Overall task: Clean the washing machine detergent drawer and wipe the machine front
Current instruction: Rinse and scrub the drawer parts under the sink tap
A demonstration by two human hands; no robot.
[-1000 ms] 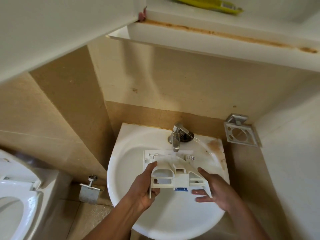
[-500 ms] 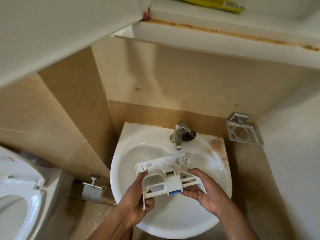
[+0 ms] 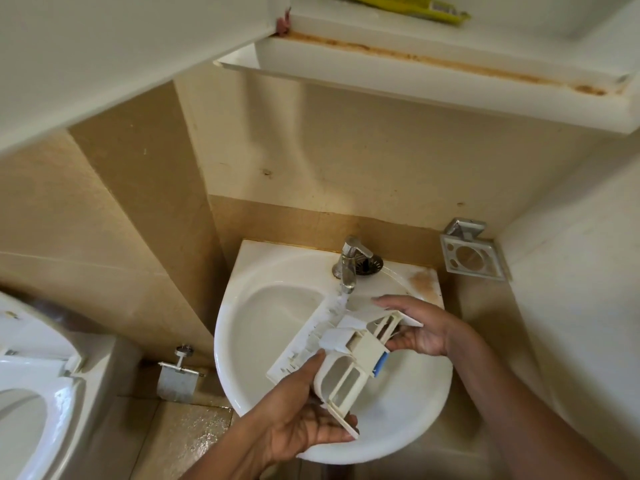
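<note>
Both hands, left (image 3: 298, 415) and right (image 3: 420, 329), grip the drawer (image 3: 346, 351), partly hiding it, over the sink (image 3: 277, 313) at lower centre, beige tiles around.

Single head-worn wide-angle view, looking steeply down and forward from above the basin (image 3: 263, 306). Close range: both forearms enter from the bottom edge. Cabinet underside (image 3: 415, 74) bounds the top; toilet (image 3: 31, 393) at left edge.

The left half of the round white ceramic basin (image 3: 263, 327) lies open; the tilted white plastic detergent drawer (image 3: 346, 355) spans its right half; the chrome tap (image 3: 348, 268) overhangs the back rim.
</note>
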